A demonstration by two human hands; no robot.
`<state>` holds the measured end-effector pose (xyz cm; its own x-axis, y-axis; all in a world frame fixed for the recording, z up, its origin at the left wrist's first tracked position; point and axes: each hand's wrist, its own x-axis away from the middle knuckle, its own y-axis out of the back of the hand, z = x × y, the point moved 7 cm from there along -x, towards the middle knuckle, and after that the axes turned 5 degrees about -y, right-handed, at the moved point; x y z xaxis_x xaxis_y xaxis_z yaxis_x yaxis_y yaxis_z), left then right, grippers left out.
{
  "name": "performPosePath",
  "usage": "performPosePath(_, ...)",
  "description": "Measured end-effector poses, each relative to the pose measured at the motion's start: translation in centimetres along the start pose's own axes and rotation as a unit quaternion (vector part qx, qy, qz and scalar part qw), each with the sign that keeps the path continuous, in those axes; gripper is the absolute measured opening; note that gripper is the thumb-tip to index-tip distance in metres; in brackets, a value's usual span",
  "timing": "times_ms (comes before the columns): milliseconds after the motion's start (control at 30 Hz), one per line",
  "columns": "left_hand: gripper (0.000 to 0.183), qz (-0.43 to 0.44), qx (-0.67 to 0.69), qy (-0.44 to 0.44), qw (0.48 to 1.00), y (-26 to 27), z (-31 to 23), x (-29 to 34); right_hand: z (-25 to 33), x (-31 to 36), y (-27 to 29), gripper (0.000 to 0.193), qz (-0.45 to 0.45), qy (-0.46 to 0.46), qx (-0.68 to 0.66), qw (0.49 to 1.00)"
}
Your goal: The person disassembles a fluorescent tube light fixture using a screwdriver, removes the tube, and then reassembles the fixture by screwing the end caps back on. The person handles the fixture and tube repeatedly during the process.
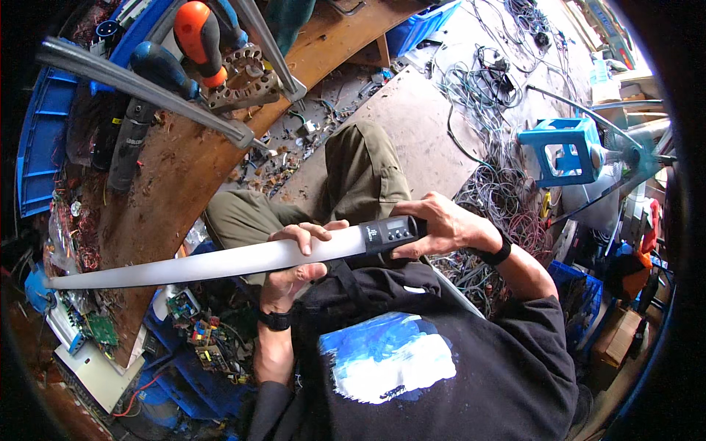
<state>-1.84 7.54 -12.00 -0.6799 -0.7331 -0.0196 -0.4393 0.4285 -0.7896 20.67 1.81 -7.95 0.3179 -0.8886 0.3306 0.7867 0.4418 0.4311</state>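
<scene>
A long white LED tube light (220, 262) lies across my lap, its far end reaching left over the workbench. Its black end (393, 234) carries a small screen and several buttons. My left hand (300, 253) is closed round the white tube, fingers over the top and thumb below. At the right, my right hand (445, 226) grips the black end, with the thumb under it and fingers above. Both wrists wear black bands.
The wooden workbench (165, 195) holds an orange-and-black screwdriver (197, 40) in a metal holder (246, 77). Circuit boards (101, 328) lie at lower left. Tangled cables (489, 81) cover the floor near a blue stool (562, 151) and a fan (636, 154).
</scene>
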Motion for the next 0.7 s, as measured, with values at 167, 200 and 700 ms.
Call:
performPosePath(167, 0.040, -0.006, 0.046, 0.003, 0.999, 0.1, 0.3, -0.4, -1.5, 1.4, -0.4, 0.053, -0.043, -0.050, -0.020, 0.998)
performPosePath(200, 0.042, -0.031, 0.059, 0.009, 0.998, 0.0, 0.6, 0.0, -1.4, 1.4, -0.6, 0.054, -0.074, -0.033, -0.041, 0.996)
performPosePath(700, 0.039, -0.042, 0.019, -0.011, 0.999, -1.1, 1.3, -0.5, -0.6, 1.8, -1.2, 0.061, -0.110, 0.011, -0.170, 0.979)
